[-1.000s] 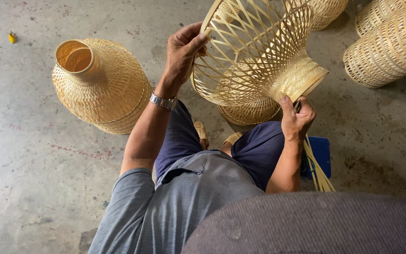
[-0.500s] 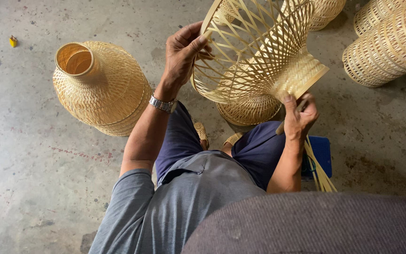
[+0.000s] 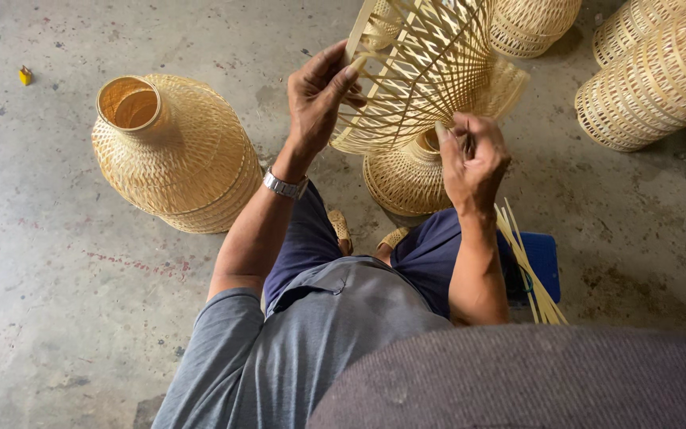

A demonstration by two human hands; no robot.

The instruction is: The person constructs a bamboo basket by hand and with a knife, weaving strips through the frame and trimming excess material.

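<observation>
The right hand [image 3: 474, 159] has climbed from the flared lower edge to mid-body of the pale open-lattice bamboo lampshade [image 3: 426, 71], fingers pinching a strip, while the left hand [image 3: 319, 95] stays curled around its rim, above the knees.

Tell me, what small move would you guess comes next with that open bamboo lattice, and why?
Probably the right hand tucks a strip through the lattice near its narrow end. The left hand grips the rim of the unfinished woven frame, steadying it, while the right hand's fingers pinch at the weave. Loose bamboo strips lie beside the right arm, and the frame looks far more open than the finished basket.
</observation>
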